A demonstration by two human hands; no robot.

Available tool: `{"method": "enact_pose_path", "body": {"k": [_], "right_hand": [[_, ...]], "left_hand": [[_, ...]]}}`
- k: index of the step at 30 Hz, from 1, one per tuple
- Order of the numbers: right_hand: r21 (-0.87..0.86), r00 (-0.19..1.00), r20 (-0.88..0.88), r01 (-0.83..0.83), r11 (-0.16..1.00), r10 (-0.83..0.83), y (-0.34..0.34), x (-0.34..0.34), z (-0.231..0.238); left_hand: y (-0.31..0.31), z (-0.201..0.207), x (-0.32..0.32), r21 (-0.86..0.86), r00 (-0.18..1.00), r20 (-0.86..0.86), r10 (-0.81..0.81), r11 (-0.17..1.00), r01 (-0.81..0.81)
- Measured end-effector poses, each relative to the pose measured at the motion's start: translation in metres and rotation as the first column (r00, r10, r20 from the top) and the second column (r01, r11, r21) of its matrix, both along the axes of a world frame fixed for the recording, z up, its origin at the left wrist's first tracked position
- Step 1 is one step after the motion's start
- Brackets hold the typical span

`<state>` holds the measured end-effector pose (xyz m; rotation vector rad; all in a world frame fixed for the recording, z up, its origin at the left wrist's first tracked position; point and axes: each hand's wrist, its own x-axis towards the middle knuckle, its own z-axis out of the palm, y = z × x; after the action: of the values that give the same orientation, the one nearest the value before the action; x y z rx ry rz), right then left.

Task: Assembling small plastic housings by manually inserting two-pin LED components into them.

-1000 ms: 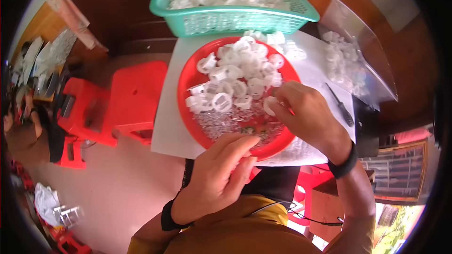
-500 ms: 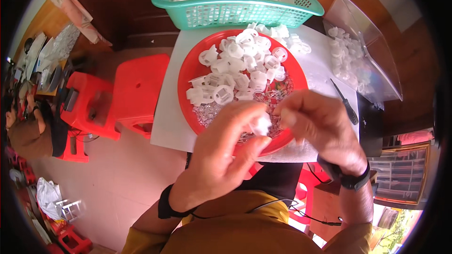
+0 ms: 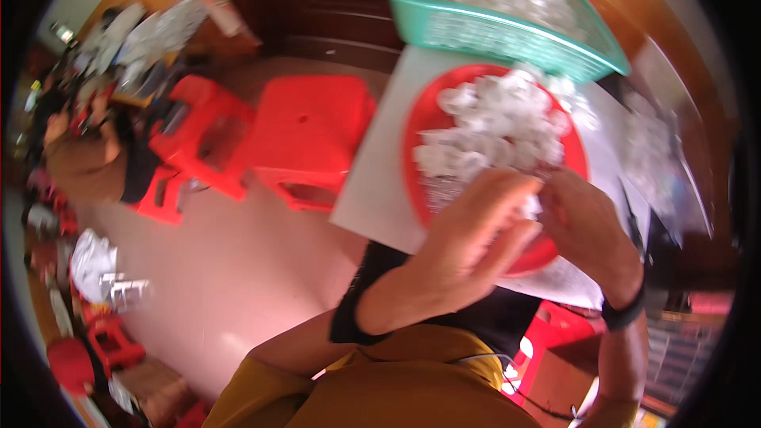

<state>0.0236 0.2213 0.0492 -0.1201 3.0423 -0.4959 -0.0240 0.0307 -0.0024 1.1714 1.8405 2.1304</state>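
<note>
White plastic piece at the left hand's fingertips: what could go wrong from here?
The white plastic piece shows only partly between the left hand and right hand, so a slip might go unnoticed.

If dropped, it could get lost among the similar heaped white pieces in the round red tray.

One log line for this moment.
left hand: holds white part; right hand: close, grip unclear; red tray: white pile; green basket: beyond tray

Wht pc [image 3: 529, 206], blurred, partly hidden, held nr heaped wht pcs [image 3: 503, 123]
</note>
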Motion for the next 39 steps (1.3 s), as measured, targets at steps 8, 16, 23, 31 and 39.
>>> {"method": "enact_pose_path", "body": {"k": [8,16,23,31,39], "right_hand": [[0.041,0.991,-0.048,-0.123,0.992,0.125,-0.013,-0.008,0.0],[-0.106,0.991,-0.132,-0.043,0.993,0.029,-0.002,-0.01,-0.005],[-0.188,0.98,-0.196,-0.065,0.98,0.027,-0.008,-0.007,-0.002],[-0.222,0.973,-0.228,-0.077,0.972,0.025,-0.009,0.001,-0.004],[-0.457,0.952,-0.233,0.074,0.886,-0.199,-0.013,0.002,0.001]], "left_hand": [[0.01,-0.009,0.003,0.158,0.985,-0.1,0.14,0.98,-0.123],[0.012,-0.011,0.006,0.138,0.989,-0.085,0.123,0.984,-0.11],[0.009,-0.007,0.001,0.114,0.989,-0.095,0.117,0.988,-0.106],[0.006,-0.006,0.002,0.117,0.99,-0.088,0.106,0.989,-0.096],[-0.008,-0.006,0.0,0.075,0.95,0.261,-0.17,0.985,0.156]]}}
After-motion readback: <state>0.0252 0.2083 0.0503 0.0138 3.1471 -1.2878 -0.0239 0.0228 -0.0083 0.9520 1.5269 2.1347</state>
